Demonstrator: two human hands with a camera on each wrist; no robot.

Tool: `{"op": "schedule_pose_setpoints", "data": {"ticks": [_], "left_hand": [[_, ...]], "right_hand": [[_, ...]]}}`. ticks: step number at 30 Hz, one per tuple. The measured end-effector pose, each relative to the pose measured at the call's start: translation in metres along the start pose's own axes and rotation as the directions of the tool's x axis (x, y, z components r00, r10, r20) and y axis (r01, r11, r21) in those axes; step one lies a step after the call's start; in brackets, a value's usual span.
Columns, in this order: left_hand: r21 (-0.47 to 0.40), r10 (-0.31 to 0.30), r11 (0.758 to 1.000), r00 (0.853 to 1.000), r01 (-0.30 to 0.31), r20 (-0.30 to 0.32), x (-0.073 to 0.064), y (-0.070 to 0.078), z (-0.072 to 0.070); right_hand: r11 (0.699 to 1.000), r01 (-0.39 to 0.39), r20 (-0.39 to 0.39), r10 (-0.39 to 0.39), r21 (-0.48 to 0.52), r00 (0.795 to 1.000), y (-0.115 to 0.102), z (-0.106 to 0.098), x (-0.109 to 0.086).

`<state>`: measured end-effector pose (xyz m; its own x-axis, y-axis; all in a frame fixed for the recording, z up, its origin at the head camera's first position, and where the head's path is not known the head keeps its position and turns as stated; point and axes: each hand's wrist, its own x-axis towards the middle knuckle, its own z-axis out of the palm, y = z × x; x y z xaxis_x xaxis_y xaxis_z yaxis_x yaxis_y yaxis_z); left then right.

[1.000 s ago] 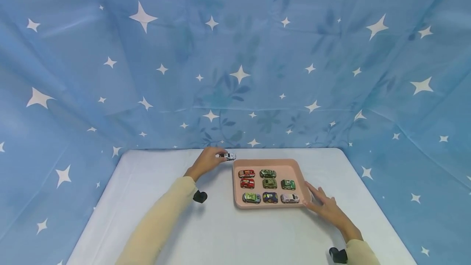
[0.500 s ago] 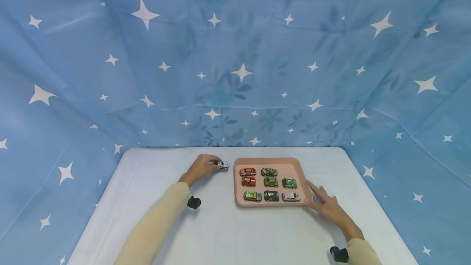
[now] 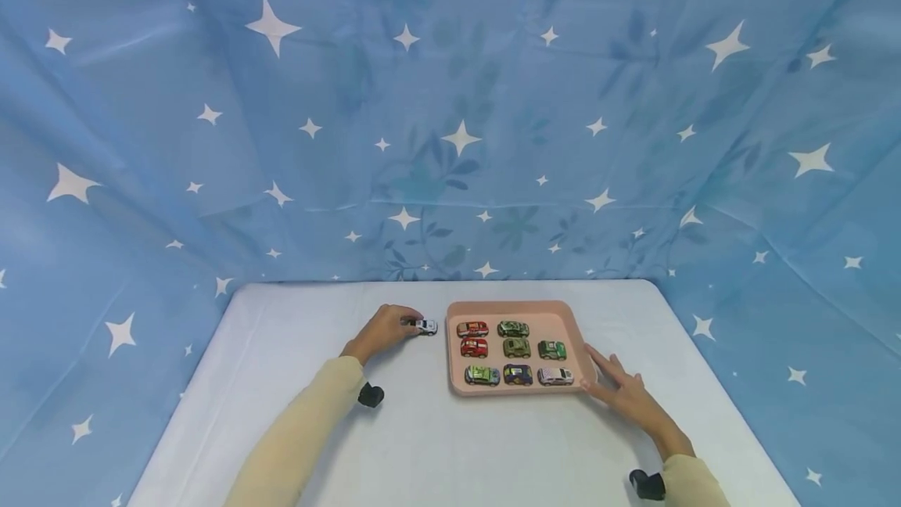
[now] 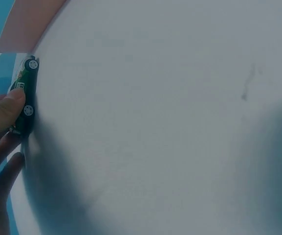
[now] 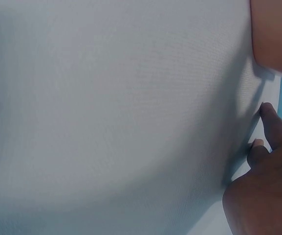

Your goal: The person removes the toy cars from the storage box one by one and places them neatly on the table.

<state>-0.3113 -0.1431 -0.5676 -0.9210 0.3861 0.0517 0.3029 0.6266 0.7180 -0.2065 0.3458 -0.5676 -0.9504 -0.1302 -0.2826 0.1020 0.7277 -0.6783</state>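
Over there, the left hand (image 3: 382,330) pinches a toy car (image 3: 426,327) at its right; the right hand (image 3: 626,396), fingers apart, touches the tray (image 3: 507,307).

A plain, pale yellow long sleeve (image 3: 299,425) is reaching down to just behind the left hand (image 3: 383,331); a matching pale sleeve (image 3: 691,482) is showing behind the right hand (image 3: 628,399). A small, rounded black piece (image 3: 371,395) is jutting out beside the left sleeve's end, and another black piece (image 3: 647,485), partly squarish, is jutting out beside the right one. Both hands are showing bare.
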Motion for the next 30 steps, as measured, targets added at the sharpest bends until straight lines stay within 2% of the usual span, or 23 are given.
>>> {"op": "schedule_pose_setpoints", "data": {"ticks": [7,13,23,30], "left_hand": [[0.006,0.036,0.999,0.999,-0.036,0.008,-0.0036,-0.006,-0.0044],[-0.003,0.059,0.998,0.998,-0.059,0.022,-0.0039,-0.0083,-0.0023],[-0.094,-0.012,0.996,1.0,0.012,0.001,-0.0062,-0.009,0.0009],[-0.102,-0.037,0.994,0.999,0.037,0.008,0.0026,-0.0051,0.0039]], "right_hand": [[1.0,0.006,-0.009,-0.006,-0.012,1.0,-0.0017,0.0005,0.0033],[1.0,-0.012,-0.001,0.012,-0.013,1.0,-0.0002,0.0,0.0009],[1.0,-0.026,0.0,0.026,-0.013,1.0,0.0005,0.002,0.0],[1.0,-0.003,-0.013,0.003,-0.03,1.0,0.0022,0.0003,0.0014]]}}
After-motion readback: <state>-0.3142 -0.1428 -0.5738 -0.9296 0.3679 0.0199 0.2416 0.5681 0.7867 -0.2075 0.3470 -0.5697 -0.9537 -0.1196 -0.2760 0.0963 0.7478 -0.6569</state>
